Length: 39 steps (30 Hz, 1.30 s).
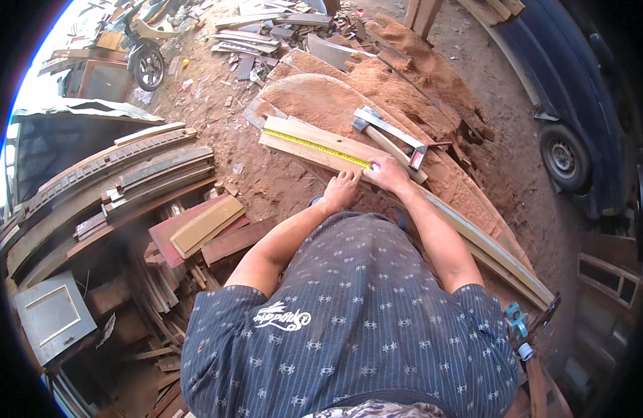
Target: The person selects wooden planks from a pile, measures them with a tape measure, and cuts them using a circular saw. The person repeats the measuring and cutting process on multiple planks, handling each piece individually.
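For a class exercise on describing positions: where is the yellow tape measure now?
In the head view, upper middle, the yellow tape measure lies along the pale board, stretching left from the right hand.

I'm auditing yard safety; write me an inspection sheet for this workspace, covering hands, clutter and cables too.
Surface: wooden slab, sawdust-strewn.
In use: yellow tape measure, extended along a wooden plank.
Tools: hammer and apparent try square beside the plank.
Clutter: wood offcuts heaped beyond the slab.
Left hand: at the plank's near edge.
Right hand: on the tape measure's right end.
Cables: nothing seen.
Surroundings: motorcycle upper left, dark blue vehicle right, stacked lumber left.
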{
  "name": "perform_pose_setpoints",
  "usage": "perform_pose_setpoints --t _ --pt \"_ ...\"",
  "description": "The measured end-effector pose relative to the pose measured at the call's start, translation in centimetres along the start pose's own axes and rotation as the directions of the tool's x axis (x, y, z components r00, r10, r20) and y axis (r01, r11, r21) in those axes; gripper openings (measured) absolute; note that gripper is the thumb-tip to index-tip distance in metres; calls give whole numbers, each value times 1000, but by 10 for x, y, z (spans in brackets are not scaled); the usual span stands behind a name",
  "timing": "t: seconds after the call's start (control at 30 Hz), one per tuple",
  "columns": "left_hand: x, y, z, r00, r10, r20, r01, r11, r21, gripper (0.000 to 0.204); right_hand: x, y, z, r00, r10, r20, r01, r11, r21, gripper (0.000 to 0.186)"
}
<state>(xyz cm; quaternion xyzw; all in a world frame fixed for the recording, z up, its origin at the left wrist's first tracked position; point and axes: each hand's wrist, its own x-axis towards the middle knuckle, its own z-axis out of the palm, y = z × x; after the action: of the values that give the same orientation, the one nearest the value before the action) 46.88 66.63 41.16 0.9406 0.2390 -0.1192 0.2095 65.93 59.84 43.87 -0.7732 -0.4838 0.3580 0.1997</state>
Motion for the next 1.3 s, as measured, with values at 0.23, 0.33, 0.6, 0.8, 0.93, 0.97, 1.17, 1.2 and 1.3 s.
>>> perform_pose_setpoints --t 0.23,0.33,0.6,0.8,0.93,0.97,1.17,1.2,1.3 --pt "-1 -6 8 999 8 -34 -9 1000 -20 80 -24 58 -3 999 -34 -39 33 999 -18 52" --pt "-1 -11 12 998 35 -46 -37 998 -43 80 -38 71 0 999 -23 -37 22 1000 -15 52" --pt "3 -13 10 1000 19 21 -17 999 -51 80 -37 71 7 995 12 -98 -13 1000 -8 52" --pt "-10 -33 -8 983 -95 -160 11 887 -461 48 -40 43 0 973 -86 -215 118 983 140 45" --pt "-23 -87 -29 845 -477 -241 251 752 -609 27 -49 27 -10 973 160 -167 -95 934 344 62" --pt "-18 -106 -32 781 -521 -345 201 732 -651 28 -48 51 3 955 184 -231 -75 908 412 64" --pt "-12 -271 -33 488 -758 -433 546 652 -526 61 -44 103 36 848 317 -425 -259 947 190 59" --pt "-12 -294 -32 471 -775 -422 551 632 -545 68 -40 103 38 846 352 -401 -301 935 186 60" --pt "22 -306 -54 536 -818 -209 582 537 -611 85 -38 103 28 786 502 -361 -465 865 189 57"
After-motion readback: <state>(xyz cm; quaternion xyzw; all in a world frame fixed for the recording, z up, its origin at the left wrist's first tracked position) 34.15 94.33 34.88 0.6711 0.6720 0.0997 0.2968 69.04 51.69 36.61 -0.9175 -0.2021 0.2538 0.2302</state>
